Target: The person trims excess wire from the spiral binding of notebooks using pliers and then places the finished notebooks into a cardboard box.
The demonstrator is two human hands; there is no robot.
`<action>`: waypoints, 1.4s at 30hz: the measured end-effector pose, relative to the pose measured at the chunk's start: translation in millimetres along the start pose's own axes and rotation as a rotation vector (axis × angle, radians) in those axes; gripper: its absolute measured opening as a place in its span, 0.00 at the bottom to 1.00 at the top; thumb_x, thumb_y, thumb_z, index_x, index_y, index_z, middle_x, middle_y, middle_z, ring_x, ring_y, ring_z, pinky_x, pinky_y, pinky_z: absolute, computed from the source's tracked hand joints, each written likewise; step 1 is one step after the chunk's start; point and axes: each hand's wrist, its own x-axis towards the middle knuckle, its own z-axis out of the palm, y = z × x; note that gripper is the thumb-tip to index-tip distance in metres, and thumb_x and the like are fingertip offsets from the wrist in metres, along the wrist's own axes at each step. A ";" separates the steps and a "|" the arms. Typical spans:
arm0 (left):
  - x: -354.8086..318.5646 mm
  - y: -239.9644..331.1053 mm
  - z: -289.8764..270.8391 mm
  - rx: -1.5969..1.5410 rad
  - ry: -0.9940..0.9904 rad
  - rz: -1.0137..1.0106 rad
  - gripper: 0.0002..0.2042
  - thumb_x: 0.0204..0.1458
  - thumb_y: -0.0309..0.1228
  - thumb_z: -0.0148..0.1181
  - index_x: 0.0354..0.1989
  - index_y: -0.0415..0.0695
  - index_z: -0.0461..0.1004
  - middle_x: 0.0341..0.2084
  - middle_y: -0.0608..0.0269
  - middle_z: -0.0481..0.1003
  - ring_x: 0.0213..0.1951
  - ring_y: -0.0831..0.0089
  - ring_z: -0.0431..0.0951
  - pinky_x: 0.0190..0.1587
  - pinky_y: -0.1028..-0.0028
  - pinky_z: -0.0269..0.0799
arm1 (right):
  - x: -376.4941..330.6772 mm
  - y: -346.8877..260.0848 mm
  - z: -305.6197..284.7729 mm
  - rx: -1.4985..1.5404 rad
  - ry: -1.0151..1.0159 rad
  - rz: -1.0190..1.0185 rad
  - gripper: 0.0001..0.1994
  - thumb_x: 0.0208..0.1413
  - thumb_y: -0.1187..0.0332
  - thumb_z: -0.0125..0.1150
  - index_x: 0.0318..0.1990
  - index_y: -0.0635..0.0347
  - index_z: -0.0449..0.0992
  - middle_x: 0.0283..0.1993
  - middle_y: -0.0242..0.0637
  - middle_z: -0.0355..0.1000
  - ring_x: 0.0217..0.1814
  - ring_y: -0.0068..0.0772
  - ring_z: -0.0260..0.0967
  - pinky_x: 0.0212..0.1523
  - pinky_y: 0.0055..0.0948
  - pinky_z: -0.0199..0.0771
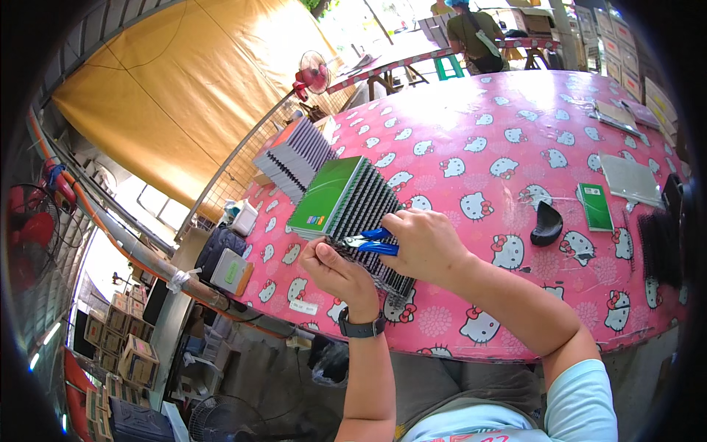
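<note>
A tall stack of green-covered spiral notebooks (pixel 329 193) lies on the pink table, the black coil bindings along its right side. My left hand (pixel 340 274), a dark watch on its wrist, is closed at the near corner of the stack, with thumb and fingers pinching a notebook there. Blue-handled cutting pliers (pixel 379 248) are gripped in my right hand (pixel 431 241). Their metal jaws touch or nearly touch the coil end at that same corner, just above my left thumb. Exactly what lies between the jaws is too small to tell.
Behind the green stack stands another pile of notebooks (pixel 283 163). To the right lie a black curved object (pixel 546 224), a single green notebook (pixel 596 207), a clear plastic sheet (pixel 630 179) and black coils (pixel 659 247). A red fan (pixel 314 72) and a seated person (pixel 475 40) are farther back.
</note>
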 end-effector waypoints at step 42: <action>2.4 -1.8 0.3 0.050 0.025 0.052 0.16 0.65 0.37 0.38 0.34 0.36 0.63 0.28 0.58 0.65 0.29 0.70 0.64 0.32 0.71 0.61 | -18.3 16.1 23.5 0.076 -0.018 0.033 0.16 0.39 0.60 0.66 0.31 0.61 0.71 0.29 0.41 0.71 0.38 0.42 0.71 0.42 0.40 0.70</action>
